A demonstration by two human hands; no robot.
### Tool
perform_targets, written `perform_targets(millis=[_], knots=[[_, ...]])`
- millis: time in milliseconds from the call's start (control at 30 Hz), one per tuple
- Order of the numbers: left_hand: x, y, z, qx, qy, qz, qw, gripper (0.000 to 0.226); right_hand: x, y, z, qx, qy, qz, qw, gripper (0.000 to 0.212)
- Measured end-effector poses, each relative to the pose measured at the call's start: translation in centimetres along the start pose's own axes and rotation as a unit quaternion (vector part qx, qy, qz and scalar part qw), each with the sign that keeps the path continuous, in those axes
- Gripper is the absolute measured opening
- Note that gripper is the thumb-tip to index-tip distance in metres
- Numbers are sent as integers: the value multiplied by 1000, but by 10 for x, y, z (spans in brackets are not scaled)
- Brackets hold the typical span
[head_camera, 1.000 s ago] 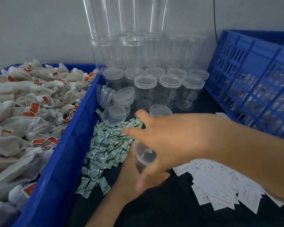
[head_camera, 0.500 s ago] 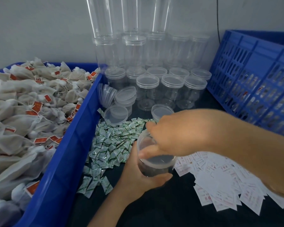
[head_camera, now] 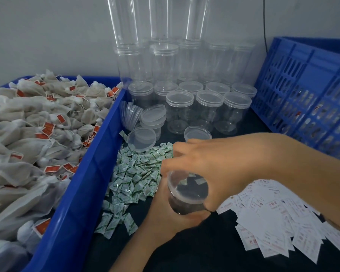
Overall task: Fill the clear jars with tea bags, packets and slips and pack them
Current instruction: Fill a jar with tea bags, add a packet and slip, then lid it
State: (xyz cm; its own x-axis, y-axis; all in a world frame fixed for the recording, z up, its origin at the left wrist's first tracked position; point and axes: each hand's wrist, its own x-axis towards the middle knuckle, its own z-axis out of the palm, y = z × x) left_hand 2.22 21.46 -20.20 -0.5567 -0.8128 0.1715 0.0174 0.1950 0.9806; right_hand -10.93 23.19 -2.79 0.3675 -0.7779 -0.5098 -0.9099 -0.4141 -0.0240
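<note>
A small clear jar (head_camera: 186,191) is held low over the dark table, tilted with its top toward me. My left hand (head_camera: 165,220) grips its lower body from underneath. My right hand (head_camera: 220,163) comes in from the right, with fingers and thumb curled round the jar's top rim. Whether a lid is on it I cannot tell. White tea bags (head_camera: 37,134) with red tags fill the blue bin (head_camera: 82,183) at the left. Green-and-white packets (head_camera: 137,177) lie heaped just left of the jar. White printed slips (head_camera: 273,222) are spread at the right.
Several lidded empty jars (head_camera: 209,110) stand in rows behind my hands, with taller stacked jars (head_camera: 163,61) against the wall. Loose clear lids (head_camera: 141,141) lie beside the bin. A blue slotted crate (head_camera: 306,99) leans at the right.
My right hand went from spread fingers above the jar to curling round its top. The jar shifted slightly right and lower, still in my left hand.
</note>
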Motion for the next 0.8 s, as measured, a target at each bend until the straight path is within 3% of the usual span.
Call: perform_targets(millis=[267, 333, 433, 467, 567, 633, 800], knots=[[1, -7, -2, -4, -23, 3, 1000, 79, -5, 0, 5, -59, 55, -115, 990, 74], [1, -5, -3, -24, -25, -6, 999, 81, -14, 6, -5, -93, 195, -132, 968, 76], [-1, -3, -1, -5, -2, 18, 1000, 83, -31, 31, -30, -11, 379, -100, 920, 80], [-1, -2, -1, 2, 3, 25, 1000, 82, -33, 38, -36, 17, 388, -72, 919, 78], [-2, -3, 1, 5, 1, 27, 1000, 84, -12, 47, -40, 114, 293, 65, 947, 75], [-2, -3, 1, 0, -2, 25, 1000, 87, 18, 56, -33, 120, 300, 94, 942, 73], [-1, -2, -1, -1, -12, 39, 999, 85, 101, 76, -35, 148, 421, 66, 893, 21]])
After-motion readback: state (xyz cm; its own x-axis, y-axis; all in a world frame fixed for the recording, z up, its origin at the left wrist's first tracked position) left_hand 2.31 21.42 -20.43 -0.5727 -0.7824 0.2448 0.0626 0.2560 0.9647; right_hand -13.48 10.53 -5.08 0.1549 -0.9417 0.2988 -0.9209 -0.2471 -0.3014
